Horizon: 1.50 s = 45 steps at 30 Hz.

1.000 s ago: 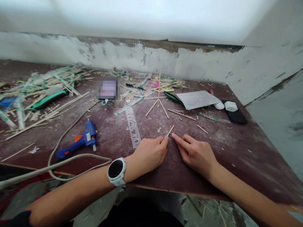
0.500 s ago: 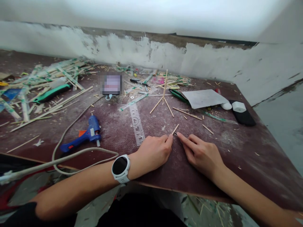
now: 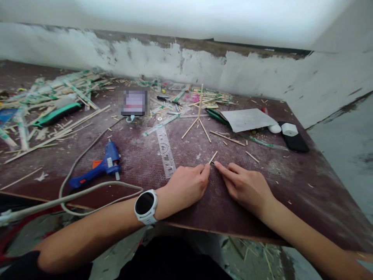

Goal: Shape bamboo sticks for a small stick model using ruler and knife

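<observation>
My left hand [image 3: 190,182], with a white watch on the wrist, is closed on a short wooden stick [image 3: 213,156] pressed against the tabletop. The stick's free end points away and to the right. Close beside it, my right hand [image 3: 243,186] is closed on a small dark blade [image 3: 212,162], its tip at the stick and the remainder hidden by the fingers. Beyond both hands a stick frame [image 3: 200,111] stands on splayed legs with one upright. A clear stencil ruler [image 3: 166,153] lies left of my left hand.
A blue glue gun [image 3: 109,159] and its looping cable [image 3: 84,155] lie to the left. A stick pile [image 3: 67,93], a green-handled cutter [image 3: 58,114] and a phone [image 3: 134,103] are farther back. White paper [image 3: 246,119] and a black phone-like slab [image 3: 294,140] sit right. The table edge is near me.
The whole scene has shifted slightly left and up in view. Both hands keep nearly the same grip and place at the stick.
</observation>
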Tool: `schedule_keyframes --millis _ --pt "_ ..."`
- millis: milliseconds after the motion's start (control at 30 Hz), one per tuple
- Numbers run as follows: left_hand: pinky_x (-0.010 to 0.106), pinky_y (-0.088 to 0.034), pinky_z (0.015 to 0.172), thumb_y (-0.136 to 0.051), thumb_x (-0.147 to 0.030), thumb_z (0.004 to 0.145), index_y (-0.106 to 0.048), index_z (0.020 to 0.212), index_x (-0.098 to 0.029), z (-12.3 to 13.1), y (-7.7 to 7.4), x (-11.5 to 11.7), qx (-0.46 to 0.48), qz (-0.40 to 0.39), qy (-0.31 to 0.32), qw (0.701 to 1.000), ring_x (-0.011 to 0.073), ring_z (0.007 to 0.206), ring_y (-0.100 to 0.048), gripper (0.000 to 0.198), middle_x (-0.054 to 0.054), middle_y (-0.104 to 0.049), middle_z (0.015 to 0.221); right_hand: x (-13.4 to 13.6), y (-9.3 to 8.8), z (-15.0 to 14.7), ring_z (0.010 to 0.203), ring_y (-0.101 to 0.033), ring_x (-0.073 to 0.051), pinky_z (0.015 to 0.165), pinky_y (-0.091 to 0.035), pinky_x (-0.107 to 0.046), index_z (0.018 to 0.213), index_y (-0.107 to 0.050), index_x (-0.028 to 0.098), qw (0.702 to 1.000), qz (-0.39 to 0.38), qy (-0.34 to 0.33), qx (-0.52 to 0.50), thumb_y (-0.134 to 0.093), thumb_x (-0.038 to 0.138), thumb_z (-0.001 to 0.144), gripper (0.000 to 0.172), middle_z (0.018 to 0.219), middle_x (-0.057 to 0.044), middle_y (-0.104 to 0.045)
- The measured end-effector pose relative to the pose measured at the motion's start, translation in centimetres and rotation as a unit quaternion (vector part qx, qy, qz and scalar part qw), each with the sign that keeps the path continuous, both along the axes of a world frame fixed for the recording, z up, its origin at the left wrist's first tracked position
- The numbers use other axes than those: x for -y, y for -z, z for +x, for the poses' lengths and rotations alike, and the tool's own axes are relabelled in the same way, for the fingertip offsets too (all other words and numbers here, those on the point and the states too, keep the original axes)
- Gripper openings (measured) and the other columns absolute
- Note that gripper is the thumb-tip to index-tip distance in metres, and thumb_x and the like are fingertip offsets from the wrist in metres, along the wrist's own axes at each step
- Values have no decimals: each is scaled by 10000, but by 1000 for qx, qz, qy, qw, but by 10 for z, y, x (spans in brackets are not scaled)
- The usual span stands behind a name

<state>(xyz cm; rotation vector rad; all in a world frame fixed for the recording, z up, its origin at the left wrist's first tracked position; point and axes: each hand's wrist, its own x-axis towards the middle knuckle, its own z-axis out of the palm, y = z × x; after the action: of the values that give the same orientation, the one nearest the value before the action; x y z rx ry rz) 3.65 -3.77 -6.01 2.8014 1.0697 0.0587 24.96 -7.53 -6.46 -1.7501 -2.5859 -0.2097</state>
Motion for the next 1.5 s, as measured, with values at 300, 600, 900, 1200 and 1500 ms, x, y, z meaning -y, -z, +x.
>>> schedule_keyframes --millis 300,600,900,1200,1500 --pt "330 -554 612 -427 -231 1039 -554 1299 -124 0 1 0 6 8 -5 1000 243 766 -738 309 93 -719 952 -4 6 3 671 -676 -141 532 -353 -262 1395 -657 273 996 28 2 -81 -460 270 1028 417 885 -30 -739" --pt "334 -557 605 -442 -234 1040 -533 1368 -104 0 3 -1 4 16 -3 1000 252 788 -746 364 99 -722 958 -2 4 1 644 -663 -142 513 -322 -276 1440 -621 298 999 10 3 -41 -478 245 1006 460 927 -28 -742" --pt "326 -537 579 -448 -244 1036 -572 1310 -124 0 3 0 2 27 -11 1000 249 757 -741 324 91 -728 942 -4 -4 -1 712 -685 -154 574 -384 -254 1404 -650 295 996 -33 21 -79 -459 269 1019 430 926 -38 -745" --pt "328 -520 558 -452 -242 1039 -564 1322 -117 1 3 0 2 33 -4 999 252 763 -745 330 81 -734 955 -4 5 2 685 -671 -148 551 -372 -257 1414 -640 279 996 3 5 -94 -469 240 1012 439 909 -28 -733" --pt "347 -514 535 -461 -234 1031 -561 1330 -111 0 4 0 5 43 -1 999 259 741 -739 338 68 -729 939 -3 -2 -1 673 -682 -153 520 -319 -287 1458 -600 292 999 -26 9 -28 -471 240 1010 469 962 -32 -745"
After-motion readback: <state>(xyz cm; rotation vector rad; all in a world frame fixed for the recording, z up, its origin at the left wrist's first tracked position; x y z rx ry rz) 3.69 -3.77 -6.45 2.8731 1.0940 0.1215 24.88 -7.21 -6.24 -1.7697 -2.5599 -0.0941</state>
